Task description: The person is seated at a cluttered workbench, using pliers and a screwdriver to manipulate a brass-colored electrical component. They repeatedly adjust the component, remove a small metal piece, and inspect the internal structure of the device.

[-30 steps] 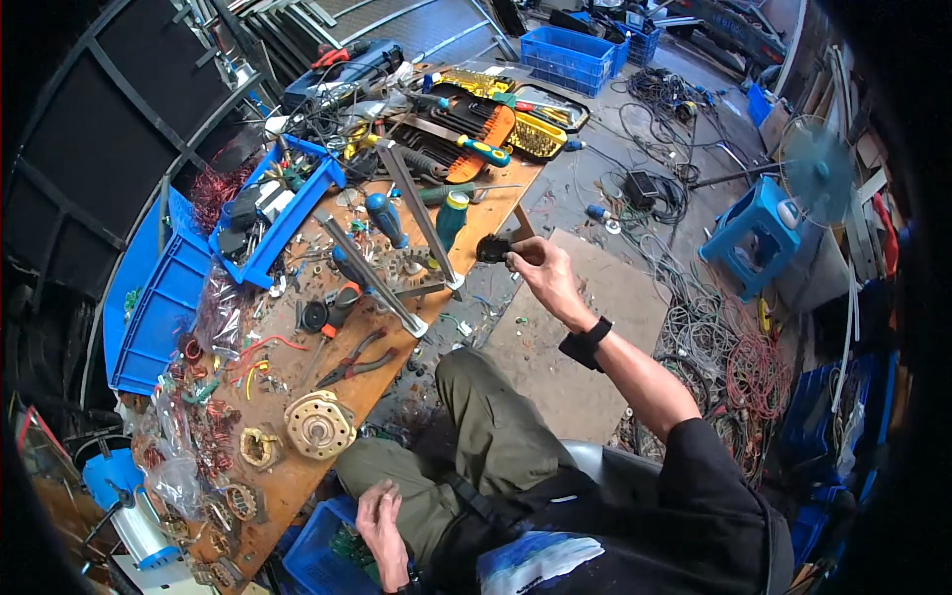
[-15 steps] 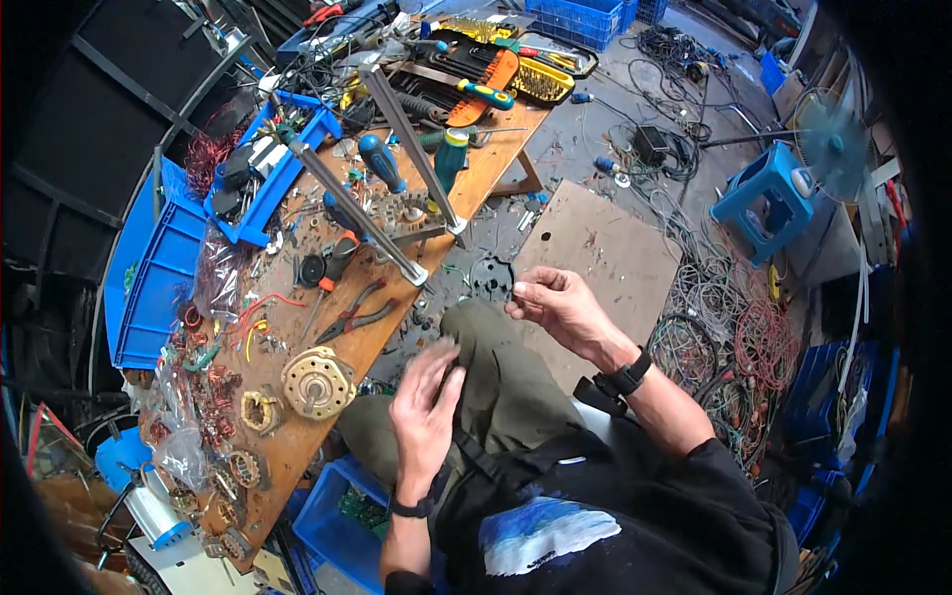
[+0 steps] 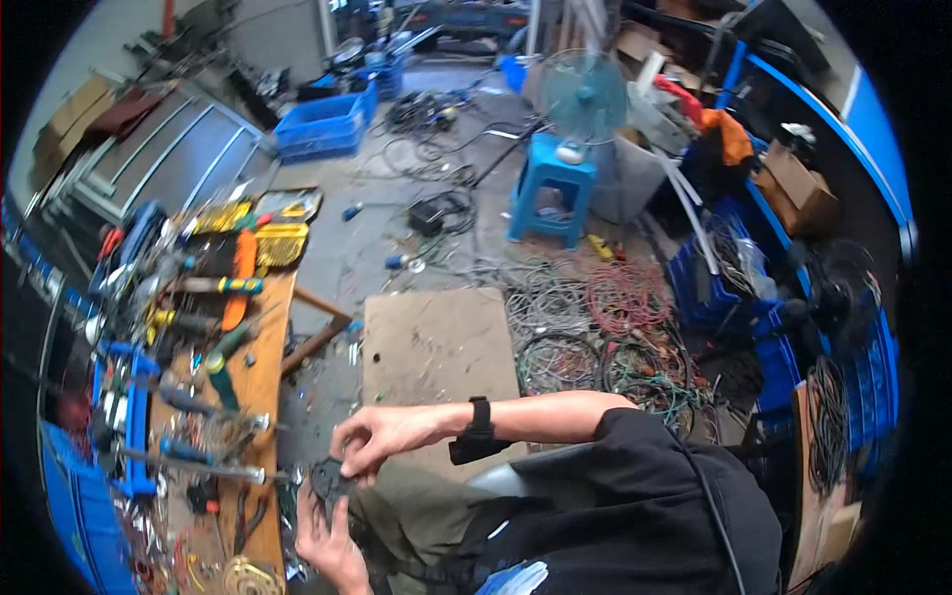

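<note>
Gripping a small dark round part (image 3: 327, 478) from both sides, the two hands meet low over the person's lap, just off the near edge of the wooden tabletop (image 3: 260, 397). The right hand (image 3: 382, 436) comes in from above, its fingers (image 3: 349, 458) curled down and pinched on the part's upper rim. The left hand (image 3: 325, 540) rises from below, its fingers (image 3: 315, 501) closed up against the part's underside, so the part sits clamped between the two sets of fingers. A black wristband (image 3: 478, 428) circles the right wrist, behind those fingers. Beyond the left fingers, the tabletop carries a litter of tools, among them a green-handled screwdriver (image 3: 220, 362) and a long metal rod (image 3: 198, 464). Past the right fingers, a flat brown board (image 3: 436, 347) lies on the floor, with coils of wire (image 3: 595, 327) and a blue stool (image 3: 550, 188) farther off.
</note>
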A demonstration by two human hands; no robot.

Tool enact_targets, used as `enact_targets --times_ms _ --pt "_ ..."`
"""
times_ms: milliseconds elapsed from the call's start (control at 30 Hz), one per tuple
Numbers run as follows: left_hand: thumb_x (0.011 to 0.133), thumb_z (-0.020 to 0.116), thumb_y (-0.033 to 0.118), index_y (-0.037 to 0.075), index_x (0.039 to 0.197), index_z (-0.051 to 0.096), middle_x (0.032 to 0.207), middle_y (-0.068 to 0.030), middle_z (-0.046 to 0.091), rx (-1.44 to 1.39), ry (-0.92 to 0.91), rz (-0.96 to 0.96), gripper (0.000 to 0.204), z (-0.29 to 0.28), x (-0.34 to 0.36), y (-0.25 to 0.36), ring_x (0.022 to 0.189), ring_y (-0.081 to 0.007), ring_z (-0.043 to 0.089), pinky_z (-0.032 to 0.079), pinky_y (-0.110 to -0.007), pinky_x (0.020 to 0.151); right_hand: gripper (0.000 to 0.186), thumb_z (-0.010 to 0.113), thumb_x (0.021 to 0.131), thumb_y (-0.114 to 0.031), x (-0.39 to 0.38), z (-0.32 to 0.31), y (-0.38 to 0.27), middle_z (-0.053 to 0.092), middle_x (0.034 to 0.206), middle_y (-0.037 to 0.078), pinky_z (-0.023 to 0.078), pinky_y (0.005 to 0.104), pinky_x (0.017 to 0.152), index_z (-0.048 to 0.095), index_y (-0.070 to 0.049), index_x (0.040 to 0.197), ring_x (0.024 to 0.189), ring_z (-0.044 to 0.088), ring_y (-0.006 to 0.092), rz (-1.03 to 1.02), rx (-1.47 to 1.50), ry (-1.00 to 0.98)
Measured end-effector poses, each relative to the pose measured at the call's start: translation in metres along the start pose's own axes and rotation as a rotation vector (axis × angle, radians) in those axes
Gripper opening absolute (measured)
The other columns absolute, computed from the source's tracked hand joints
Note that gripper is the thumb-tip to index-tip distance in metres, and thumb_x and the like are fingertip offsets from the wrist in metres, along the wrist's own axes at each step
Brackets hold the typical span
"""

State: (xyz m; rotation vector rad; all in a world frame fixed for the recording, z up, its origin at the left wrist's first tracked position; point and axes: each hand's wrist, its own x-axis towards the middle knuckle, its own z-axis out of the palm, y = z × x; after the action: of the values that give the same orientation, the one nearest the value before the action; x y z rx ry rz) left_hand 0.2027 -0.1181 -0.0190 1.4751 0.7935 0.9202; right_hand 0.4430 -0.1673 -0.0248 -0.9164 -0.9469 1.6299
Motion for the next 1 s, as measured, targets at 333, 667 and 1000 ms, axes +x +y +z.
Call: enact_targets --times_ms 333,667,1000 --pt "0.102 0.066 -0.005 0.001 0.158 0.044 0.15 -0.0213 0.059 0.22 -0.193 -0.03 0.06 -0.004 -0.036 -0.022 0.134 -0.0318 0.061 0.051 -0.043 0.113 0.034 0.075 0.103 -0.019 -0.14 -0.109 -0.033 0.076 0.104 0.011 0.063 0.0329 0.085 0.063 0.006 0.123 0.093 0.076 0.0183 -0.085 -0.199 0.467" --pt "0.106 0.064 0.003 0.0 0.148 0.055 0.142 -0.0192 0.064 0.437 -0.036 -0.324 0.044 -0.091 -0.084 -0.06 0.126 -0.0295 0.065 0.054 -0.038 0.107 0.027 0.076 0.097 -0.008 -0.455 -0.338 0.063 0.072 0.1 0.01 0.06 0.0314 0.072 0.066 0.004 0.12 0.08 0.07 0.0181 -0.547 0.185 1.612" --pt "0.107 0.06 0.007 -0.002 0.14 0.063 0.134 -0.0185 0.069 0.702 -0.011 -0.29 0.034 -0.048 -0.062 -0.053 0.119 -0.0282 0.068 0.055 -0.038 0.103 0.014 0.07 0.098 -0.007 -0.576 -0.435 0.113 0.073 0.102 0.01 0.061 0.0335 0.077 0.07 0.001 0.11 0.09 0.071 0.0212 -0.968 0.525 1.699"
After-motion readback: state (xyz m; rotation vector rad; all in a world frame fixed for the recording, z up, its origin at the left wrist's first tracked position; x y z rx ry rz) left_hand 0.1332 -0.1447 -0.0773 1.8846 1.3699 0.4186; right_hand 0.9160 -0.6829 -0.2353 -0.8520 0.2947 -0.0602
